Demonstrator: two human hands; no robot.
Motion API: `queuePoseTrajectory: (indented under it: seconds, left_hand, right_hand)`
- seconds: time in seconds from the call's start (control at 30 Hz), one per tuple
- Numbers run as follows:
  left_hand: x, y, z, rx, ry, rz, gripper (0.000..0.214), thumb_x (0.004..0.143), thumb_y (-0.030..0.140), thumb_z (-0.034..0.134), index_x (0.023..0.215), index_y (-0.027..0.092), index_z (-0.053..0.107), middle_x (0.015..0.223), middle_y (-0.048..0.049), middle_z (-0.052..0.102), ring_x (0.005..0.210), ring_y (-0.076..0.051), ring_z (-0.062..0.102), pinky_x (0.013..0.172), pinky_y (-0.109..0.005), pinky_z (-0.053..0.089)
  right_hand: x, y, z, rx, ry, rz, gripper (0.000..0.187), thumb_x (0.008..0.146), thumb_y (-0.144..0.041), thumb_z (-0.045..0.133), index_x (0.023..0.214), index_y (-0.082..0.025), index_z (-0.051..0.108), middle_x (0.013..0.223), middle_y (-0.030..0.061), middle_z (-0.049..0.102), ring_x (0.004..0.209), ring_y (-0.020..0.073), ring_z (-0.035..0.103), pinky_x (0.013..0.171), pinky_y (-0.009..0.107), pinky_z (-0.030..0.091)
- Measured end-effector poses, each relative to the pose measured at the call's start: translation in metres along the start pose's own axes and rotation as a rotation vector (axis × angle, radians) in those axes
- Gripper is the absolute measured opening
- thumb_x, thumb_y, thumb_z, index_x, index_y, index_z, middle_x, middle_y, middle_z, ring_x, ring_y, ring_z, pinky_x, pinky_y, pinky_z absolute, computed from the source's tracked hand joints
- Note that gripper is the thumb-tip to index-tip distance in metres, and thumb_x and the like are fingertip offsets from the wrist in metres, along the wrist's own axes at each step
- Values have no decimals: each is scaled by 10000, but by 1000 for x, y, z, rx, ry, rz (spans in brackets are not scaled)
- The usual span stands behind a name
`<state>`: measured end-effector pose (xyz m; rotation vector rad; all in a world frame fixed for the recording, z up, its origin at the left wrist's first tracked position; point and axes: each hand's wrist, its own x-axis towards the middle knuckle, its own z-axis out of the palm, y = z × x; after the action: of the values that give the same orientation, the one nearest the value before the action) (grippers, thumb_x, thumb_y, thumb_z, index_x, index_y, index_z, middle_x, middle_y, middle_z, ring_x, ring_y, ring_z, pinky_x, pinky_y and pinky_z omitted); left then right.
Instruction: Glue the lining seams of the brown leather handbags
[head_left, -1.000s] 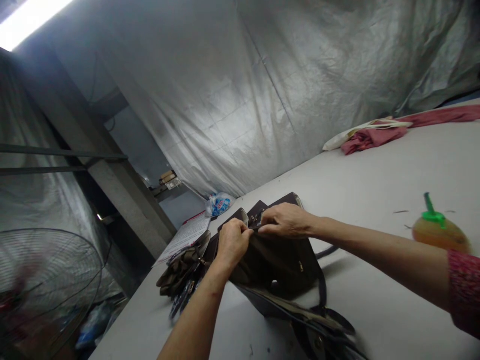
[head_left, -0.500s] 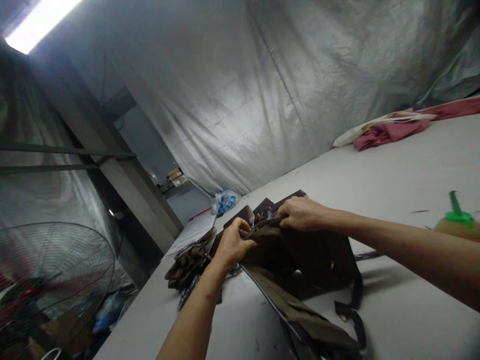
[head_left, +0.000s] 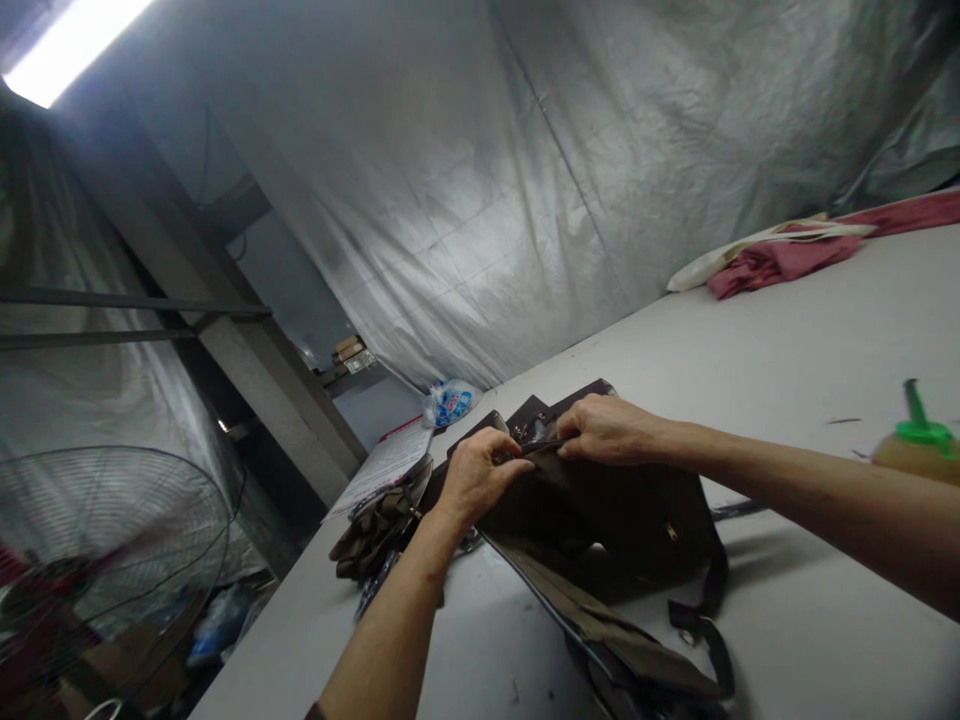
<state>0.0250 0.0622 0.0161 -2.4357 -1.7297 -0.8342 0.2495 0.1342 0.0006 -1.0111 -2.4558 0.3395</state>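
A dark brown bag (head_left: 630, 510) with a strap, a buckle and a small brass zipper pull lies partly opened out on the white table (head_left: 487, 640). My left hand (head_left: 484, 475) pinches the bag's upper edge between thumb and fingers. Close by on the right, my right hand (head_left: 600, 430) is closed on the same edge. Dark flaps with metal clasps (head_left: 529, 420) show just behind both hands. To the left of my left forearm sits a crumpled brown bag piece (head_left: 375, 530) with metal fittings.
A printed sheet (head_left: 386, 465) and a blue-and-white plastic bag (head_left: 452, 402) lie at the table's far left. Pink cloth (head_left: 787, 262) rests at the back right. A bottle with a green nozzle (head_left: 919, 440) stands at right. A large fan (head_left: 105, 570) is beyond the left edge.
My left hand has slid a little to the right along the bag's edge, closer to my right hand. My right hand stays almost where it was.
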Motion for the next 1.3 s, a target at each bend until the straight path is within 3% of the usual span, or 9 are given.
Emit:
queuePoseTrajectory:
  seconds: [0.2, 0.3, 0.6, 0.77, 0.87, 0.97, 1.1, 1.17, 1.3]
  left_hand:
    - [2, 8, 1, -54, 23, -64, 105, 825, 210, 761, 740, 186, 704, 792, 10, 705, 780, -149, 644, 755, -252, 458]
    - [4, 9, 4, 29, 34, -114, 115, 832, 232, 753, 741, 184, 701, 777, 5, 714, 754, -153, 645, 731, -258, 455]
    - [6, 14, 6, 203, 8, -90, 154, 856, 229, 719, 720, 201, 652, 746, -20, 697, 734, -187, 627, 714, -297, 416]
    - [5, 16, 6, 213, -11, -61, 185, 866, 217, 703, 707, 206, 608, 753, -26, 686, 730, -193, 615, 697, -303, 394]
    - [7, 15, 8, 196, -30, -33, 183, 865, 201, 692, 717, 209, 584, 753, -17, 680, 726, -186, 614, 693, -298, 394]
    - [7, 11, 10, 46, -14, -76, 207, 808, 193, 751, 839, 214, 548, 797, -3, 696, 749, -172, 636, 707, -278, 430]
    - [-2, 2, 9, -339, -18, -266, 664, 573, 194, 917, 1070, 211, 476, 1045, -35, 707, 730, -129, 624, 669, -240, 468]
    - [-6, -4, 7, -377, -106, -324, 566, 581, 148, 868, 1038, 190, 538, 1005, -23, 695, 699, -112, 592, 636, -225, 449]
    - [2, -17, 1, -442, -251, -377, 215, 613, 31, 690, 778, 152, 624, 674, 41, 622, 605, -100, 553, 596, -206, 413]
  right_hand:
    - [-3, 4, -1, 22, 1, -27, 176, 835, -331, 653, 806, -233, 797, 691, 39, 716, 667, 204, 630, 589, 299, 338]
    - [-5, 1, -1, 0, 5, -56, 210, 869, -324, 618, 791, -223, 784, 693, 48, 713, 670, 207, 628, 596, 303, 326]
    - [-9, -7, 0, -71, -30, -110, 337, 962, -329, 490, 815, -192, 760, 769, 103, 743, 714, 248, 674, 608, 319, 335]
    - [-4, -11, 1, -78, -33, -127, 269, 907, -324, 556, 1010, -202, 773, 950, 131, 777, 855, 304, 716, 667, 326, 412]
    - [3, -20, 6, -85, -15, -158, 327, 856, -253, 589, 1133, -228, 759, 1053, 137, 777, 940, 325, 717, 700, 335, 431]
    - [12, -24, 7, -77, -31, -191, 340, 843, -204, 586, 1112, -270, 782, 1010, 96, 790, 953, 297, 718, 710, 318, 430]
    - [17, -18, 0, -63, -36, -127, 339, 812, -140, 571, 1026, -242, 814, 917, 90, 789, 908, 278, 713, 680, 314, 419]
    - [17, -15, -4, -49, -46, -77, 318, 803, -124, 588, 1010, -216, 811, 892, 83, 782, 878, 260, 705, 672, 313, 431]
    - [15, -12, -7, -11, -120, -33, 137, 856, -229, 690, 954, -184, 775, 834, 26, 748, 820, 203, 681, 713, 315, 495]
